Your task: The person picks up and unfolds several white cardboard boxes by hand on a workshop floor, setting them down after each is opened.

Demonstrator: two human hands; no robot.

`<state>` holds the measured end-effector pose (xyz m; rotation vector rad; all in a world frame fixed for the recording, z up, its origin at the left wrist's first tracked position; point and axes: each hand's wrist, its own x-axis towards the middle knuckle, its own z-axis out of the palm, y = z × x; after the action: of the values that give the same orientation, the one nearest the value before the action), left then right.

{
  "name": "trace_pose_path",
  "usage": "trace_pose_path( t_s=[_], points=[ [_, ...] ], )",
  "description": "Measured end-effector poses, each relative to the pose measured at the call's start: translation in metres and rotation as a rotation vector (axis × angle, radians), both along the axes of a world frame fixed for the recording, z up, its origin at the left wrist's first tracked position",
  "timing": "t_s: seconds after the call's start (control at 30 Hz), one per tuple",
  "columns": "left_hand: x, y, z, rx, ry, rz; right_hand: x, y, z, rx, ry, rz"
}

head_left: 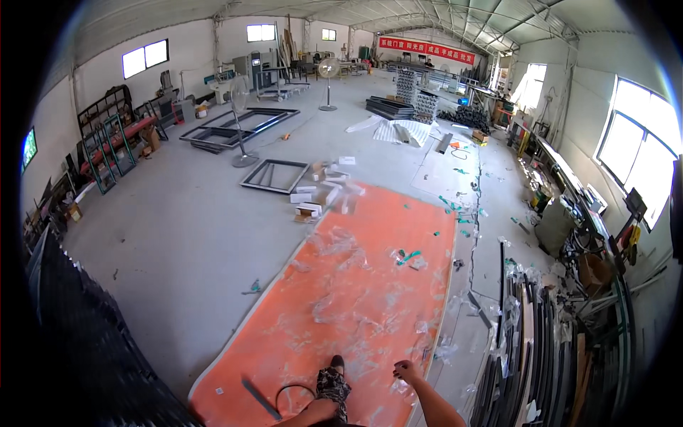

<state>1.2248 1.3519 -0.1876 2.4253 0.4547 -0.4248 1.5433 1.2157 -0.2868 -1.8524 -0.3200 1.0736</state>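
My right hand (407,371) hangs over the right side of an orange floor sheet (356,299), its fingers loosely bent and apart, with nothing visible in them. Clear plastic scraps lie beneath it. Part of my left arm (313,413) shows at the lower edge, against my leg in patterned trousers; its fingers are hidden. A dark flat bar (260,398) and a dark curved strip (294,387) lie on the sheet to the left of my leg. My dark shoe (337,362) stands on the sheet.
Long dark profiles (537,341) lie stacked at the right. White boxes (306,210) sit at the sheet's far left corner, near a dark frame (275,176). Two standing fans (328,69) (242,121) and larger frames (238,128) stand farther off. A dark stack (92,341) borders the left.
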Motion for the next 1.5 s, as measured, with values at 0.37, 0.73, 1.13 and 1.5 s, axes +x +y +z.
trace_pose_path(
  t_s=[0.37, 0.73, 1.13, 1.5],
  points=[
    [0.232, 0.256, 0.004, -0.066, 0.363, -0.209, 0.089, -0.083, -0.067, -0.557, 0.214, -0.357],
    [0.437, 0.395, -0.061, -0.109, 0.432, -0.055, 0.299, 0.059, -0.135, -0.641, 0.145, 0.084],
    [0.648, 0.551, -0.044, -0.370, 0.153, 0.071, 0.770, 0.524, 0.103, -0.157, -0.352, -0.102],
    [0.886, 0.753, 0.048, -0.483, 0.380, -0.184, 0.803, 0.628, 0.016, -0.324, -0.596, 0.718]
  ],
)
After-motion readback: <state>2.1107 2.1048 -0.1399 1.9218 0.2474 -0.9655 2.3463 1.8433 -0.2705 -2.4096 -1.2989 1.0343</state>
